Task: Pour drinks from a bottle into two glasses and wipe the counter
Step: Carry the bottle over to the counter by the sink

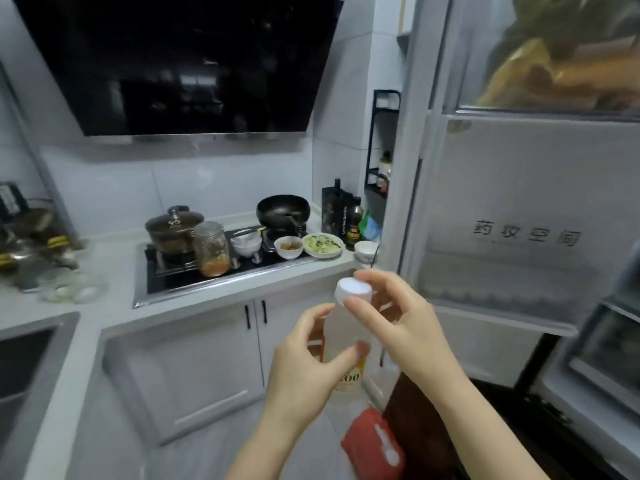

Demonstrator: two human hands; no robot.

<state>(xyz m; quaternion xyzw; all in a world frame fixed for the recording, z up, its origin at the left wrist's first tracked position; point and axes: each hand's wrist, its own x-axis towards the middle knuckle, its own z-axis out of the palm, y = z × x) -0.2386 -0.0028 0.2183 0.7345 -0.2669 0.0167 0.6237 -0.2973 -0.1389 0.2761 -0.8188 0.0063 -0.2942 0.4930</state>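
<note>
The bottle (pixel 346 355) is held upright, in mid-air before the tabletop (pixel 86 327), gripped around its body by the left hand (pixel 304 362). Directly above, its cap (pixel 353 289) is pinched by the right hand (pixel 398 317).

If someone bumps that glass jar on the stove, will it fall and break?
The glass jar looks tall and narrow, so a hard bump might tip it. Only its bottom seems filled, which probably steadies it. Being glass, it could crack on the stove top.

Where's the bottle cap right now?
The white cap sits lower centre of the head view, pinched by the right hand atop the bottle the left hand holds.
</note>
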